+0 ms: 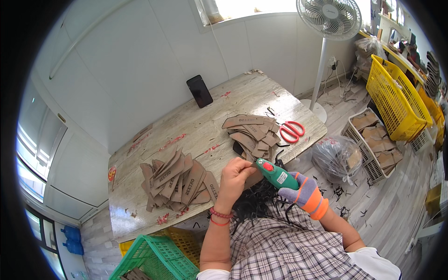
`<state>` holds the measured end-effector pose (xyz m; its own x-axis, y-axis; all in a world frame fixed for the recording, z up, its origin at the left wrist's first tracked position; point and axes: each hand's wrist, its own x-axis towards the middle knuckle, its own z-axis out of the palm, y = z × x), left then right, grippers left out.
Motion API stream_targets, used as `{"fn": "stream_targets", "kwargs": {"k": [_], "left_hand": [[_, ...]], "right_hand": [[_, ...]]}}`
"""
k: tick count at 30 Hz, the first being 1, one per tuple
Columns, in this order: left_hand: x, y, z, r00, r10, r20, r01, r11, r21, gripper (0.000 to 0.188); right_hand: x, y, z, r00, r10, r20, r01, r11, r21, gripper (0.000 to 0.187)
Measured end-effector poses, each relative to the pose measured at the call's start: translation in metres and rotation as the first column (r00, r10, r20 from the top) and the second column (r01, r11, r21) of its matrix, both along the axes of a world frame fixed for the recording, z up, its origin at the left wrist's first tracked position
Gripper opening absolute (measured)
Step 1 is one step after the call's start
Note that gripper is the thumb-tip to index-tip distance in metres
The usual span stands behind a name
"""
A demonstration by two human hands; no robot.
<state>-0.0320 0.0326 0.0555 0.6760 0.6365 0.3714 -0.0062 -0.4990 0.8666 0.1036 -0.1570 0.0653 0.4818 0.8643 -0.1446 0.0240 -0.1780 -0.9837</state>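
- The left hand [234, 181], bare, pinches a small brown piece [253, 178] between thumb and fingers, just off the table's near edge.
- The right hand [307, 193], gloved, grips a green handheld tool [283, 178], its head at the piece.
- One pile of brown pieces [175, 183] lies toward the table's [156, 140] near left corner.
- Another pile [254, 133] and red-handled scissors [292, 132] lie toward the near right corner.
- A phone [199, 91] lies by the far edge.
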Motion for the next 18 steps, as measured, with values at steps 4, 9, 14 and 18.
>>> {"fn": "stream_targets", "kwargs": {"k": [4,9,14,18], "left_hand": [[0.005,0.009,0.002,0.956,0.274,0.107,-0.282,0.956,0.076,0.008],[-0.008,0.036,-0.002,0.665,0.598,0.447,-0.121,0.677,-0.726,0.008],[-0.008,0.021,-0.039,0.726,0.541,0.424,0.321,0.279,-0.905,0.005],[0.006,0.002,-0.038,0.771,0.414,0.483,0.416,0.246,-0.875,0.006]], "right_hand": [[0.000,-0.001,-0.002,0.994,-0.039,0.100,0.036,0.999,0.036,0.053],[0.000,-0.006,-0.010,0.999,-0.047,0.022,0.046,0.999,0.027,0.053],[-0.002,-0.003,-0.011,0.998,-0.059,0.003,0.059,0.998,-0.024,0.053],[-0.004,-0.001,-0.011,0.996,-0.082,0.027,0.084,0.995,-0.050,0.053]]}}
